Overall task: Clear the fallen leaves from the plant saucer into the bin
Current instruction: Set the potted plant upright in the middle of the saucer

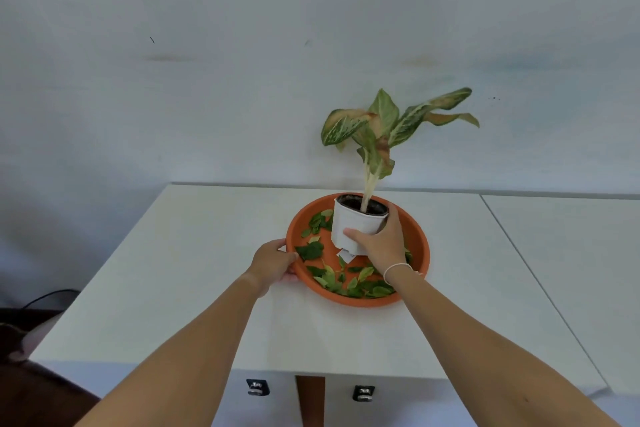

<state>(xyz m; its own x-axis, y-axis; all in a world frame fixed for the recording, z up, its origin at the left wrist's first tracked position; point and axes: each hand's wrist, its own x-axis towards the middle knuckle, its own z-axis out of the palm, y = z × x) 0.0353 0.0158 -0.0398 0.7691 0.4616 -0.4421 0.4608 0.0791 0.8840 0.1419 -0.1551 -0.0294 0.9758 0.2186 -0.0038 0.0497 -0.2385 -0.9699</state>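
The left hand [273, 262] is gripping the left rim of the saucer [420, 246], fingers curled over the edge and thumb on top, steadying it on the table [194, 253]. Inside the saucer, the leaves [311, 250] are lying scattered across the left and near parts of the floor, a clump at the back left, 1 larger dark leaf near the left hand, and a thicker drift along the near rim. None appear to be outside it.

The right hand [381, 239] is wrapping around the white pot [353, 222], thumb across the front and fingers round the far side. The pot is tilting slightly and seems to be lifting off the saucer floor, though its base is partly hidden, so I cannot tell for sure. The plant [384, 125] is leaning to the right above it.

By my judgement the task is only beginning: the pot is being taken out of the way, every leaf is still in the saucer, and tipping them out is all left to do. No bin is showing in view.

A small white tag is hanging under the pot; any writing on it is too small to read. No brand is legible anywhere.
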